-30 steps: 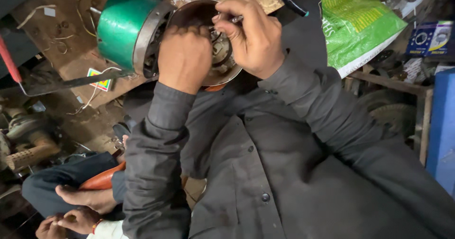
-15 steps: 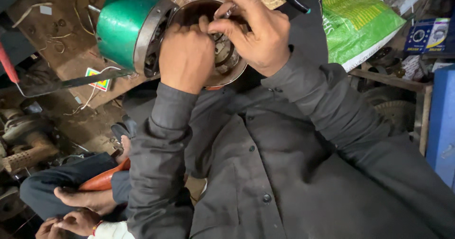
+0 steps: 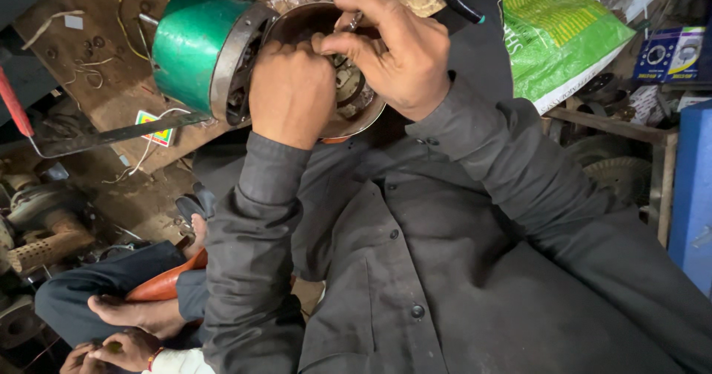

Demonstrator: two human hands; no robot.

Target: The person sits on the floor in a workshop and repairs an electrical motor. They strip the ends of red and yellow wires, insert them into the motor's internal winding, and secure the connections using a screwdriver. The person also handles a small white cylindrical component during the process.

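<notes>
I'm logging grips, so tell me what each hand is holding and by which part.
The left hand grips the motor at its open end's rim. The right hand pinches a small metal part between its fingertips; which part of it cannot be told.

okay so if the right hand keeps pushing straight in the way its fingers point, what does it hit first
Most likely the round metal parts inside the open end of the green motor. The right hand already has its fingertips in that opening, though depth is hard to judge.
</notes>
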